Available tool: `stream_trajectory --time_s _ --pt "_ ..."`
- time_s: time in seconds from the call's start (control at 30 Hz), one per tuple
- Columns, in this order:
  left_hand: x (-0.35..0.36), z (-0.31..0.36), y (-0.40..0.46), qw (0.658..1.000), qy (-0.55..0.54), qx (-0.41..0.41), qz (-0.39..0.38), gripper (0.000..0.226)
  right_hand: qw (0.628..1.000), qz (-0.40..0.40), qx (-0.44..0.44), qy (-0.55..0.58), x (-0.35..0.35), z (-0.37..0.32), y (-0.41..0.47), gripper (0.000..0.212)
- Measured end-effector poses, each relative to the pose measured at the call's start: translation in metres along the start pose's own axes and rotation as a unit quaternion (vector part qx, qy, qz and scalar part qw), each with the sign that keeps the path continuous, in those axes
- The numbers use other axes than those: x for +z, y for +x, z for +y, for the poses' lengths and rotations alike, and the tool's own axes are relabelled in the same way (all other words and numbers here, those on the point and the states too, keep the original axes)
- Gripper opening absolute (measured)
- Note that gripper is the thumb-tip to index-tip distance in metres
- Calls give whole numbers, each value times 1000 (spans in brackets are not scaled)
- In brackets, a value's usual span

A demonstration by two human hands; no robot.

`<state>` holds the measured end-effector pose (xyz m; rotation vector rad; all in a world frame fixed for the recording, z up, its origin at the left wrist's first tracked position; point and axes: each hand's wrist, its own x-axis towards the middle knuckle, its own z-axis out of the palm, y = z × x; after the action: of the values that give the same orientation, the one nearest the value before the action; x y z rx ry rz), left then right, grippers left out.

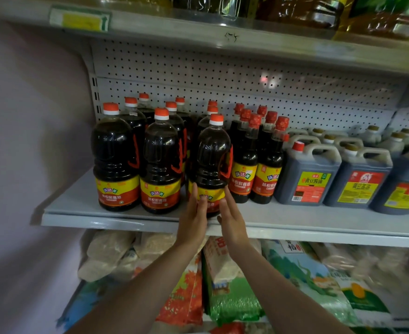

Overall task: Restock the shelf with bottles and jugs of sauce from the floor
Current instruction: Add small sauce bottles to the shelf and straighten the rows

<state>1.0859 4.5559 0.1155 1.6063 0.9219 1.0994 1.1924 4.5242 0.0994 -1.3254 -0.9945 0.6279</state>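
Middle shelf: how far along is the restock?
Done: two big front bottles and the jugs stand on the middle shelf. In hand: left hand and right hand flank the third bottle, fingers straight. Left: floor stock isn't visible.

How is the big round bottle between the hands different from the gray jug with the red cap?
The big round bottle is clear and rounded, with an orange-and-white cap; the gray jug is boxy and cloudy, with a red cap. The bottle has a thin red strap handle, the jug a molded one. Both stand upright on the shelf.
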Motion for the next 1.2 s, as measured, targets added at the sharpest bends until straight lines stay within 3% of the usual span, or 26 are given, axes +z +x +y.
stream_trajectory --time_s 0.53,0.63,0.77,0.87,0.97,1.07,1.13,1.2 --pt "-1 4 11 998 35 -33 -45 55 998 32 16 59 7 1 10 32" --pt "3 3 15 996 52 -41 -60 57 998 33 17 59 4 1 15 39" --pt "-7 2 16 996 -11 -54 -64 60 999 24 32 35 4 -5 11 47" --pt "-22 -1 12 998 -52 -38 -25 50 998 58 25 10 8 -12 2 52" --pt "-41 -1 5 993 -42 -19 108 40 994 106 -16 -22 22 -18 -6 47" --pt "-73 -11 12 972 -5 11 236 39 994 95 -46 -30 46 -24 -10 38" --pt "-94 -19 19 969 7 12 246 49 998 42 -40 -18 63 -29 -10 39" --pt "-104 -22 23 979 27 -38 197 53 1000 -22 -19 8 80 -32 -7 43"
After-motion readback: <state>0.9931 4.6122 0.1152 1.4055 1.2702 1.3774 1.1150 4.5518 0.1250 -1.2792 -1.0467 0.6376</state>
